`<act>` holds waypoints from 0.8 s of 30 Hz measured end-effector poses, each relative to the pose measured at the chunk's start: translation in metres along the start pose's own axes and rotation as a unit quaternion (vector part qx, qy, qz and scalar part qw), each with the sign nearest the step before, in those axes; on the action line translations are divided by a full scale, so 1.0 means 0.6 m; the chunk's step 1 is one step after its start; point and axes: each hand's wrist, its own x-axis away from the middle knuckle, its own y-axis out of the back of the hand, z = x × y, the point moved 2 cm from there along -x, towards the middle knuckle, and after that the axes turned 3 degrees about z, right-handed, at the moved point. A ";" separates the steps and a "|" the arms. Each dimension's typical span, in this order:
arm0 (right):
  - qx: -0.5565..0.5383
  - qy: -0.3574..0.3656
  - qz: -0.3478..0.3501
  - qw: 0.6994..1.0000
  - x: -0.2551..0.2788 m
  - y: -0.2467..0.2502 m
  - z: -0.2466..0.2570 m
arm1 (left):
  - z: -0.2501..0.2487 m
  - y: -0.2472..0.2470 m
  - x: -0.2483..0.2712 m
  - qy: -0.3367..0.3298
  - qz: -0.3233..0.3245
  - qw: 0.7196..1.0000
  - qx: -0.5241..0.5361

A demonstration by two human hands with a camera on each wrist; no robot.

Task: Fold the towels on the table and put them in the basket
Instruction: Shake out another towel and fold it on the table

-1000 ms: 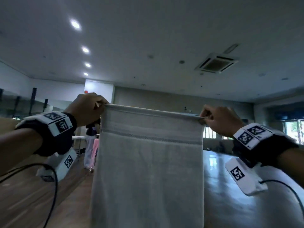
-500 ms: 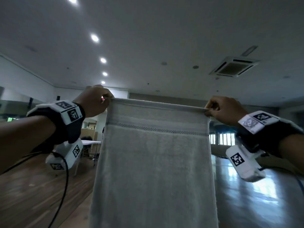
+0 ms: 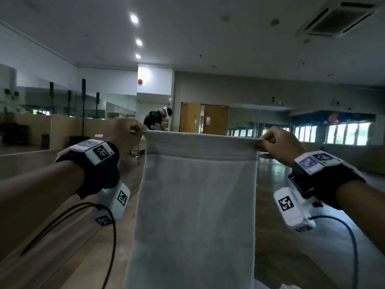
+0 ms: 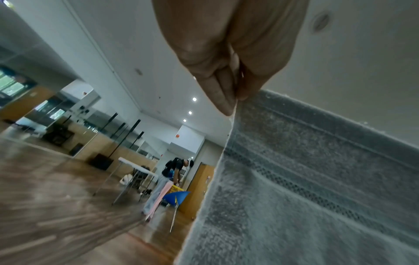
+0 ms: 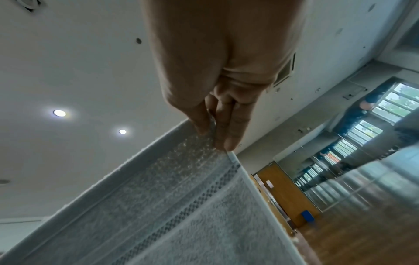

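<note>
A pale grey towel (image 3: 195, 205) hangs full length in front of me, stretched flat by its top edge. My left hand (image 3: 133, 130) pinches the top left corner and my right hand (image 3: 268, 142) pinches the top right corner. The left wrist view shows thumb and fingers of the left hand (image 4: 231, 100) closed on the towel (image 4: 306, 188) corner. In the right wrist view the right hand (image 5: 217, 139) pinches the towel (image 5: 170, 206) corner above its woven band. The table and basket I work at are out of view.
A large hall with a wooden floor (image 3: 62, 236) lies beyond the towel. Another person (image 3: 158, 119) bends over a table (image 4: 136, 166) far back, near wooden doors (image 3: 204, 119). A blue chair (image 4: 175, 196) stands by them. Windows (image 3: 333, 134) line the right wall.
My head view has tilted down from the ceiling toward the hall. Both hands keep the same pinch on the towel corners and have lowered slightly in the picture.
</note>
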 end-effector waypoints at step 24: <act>0.151 -0.083 0.333 0.927 0.546 -0.371 -0.415 | 0.276 -0.313 0.593 0.028 0.539 0.825 -0.168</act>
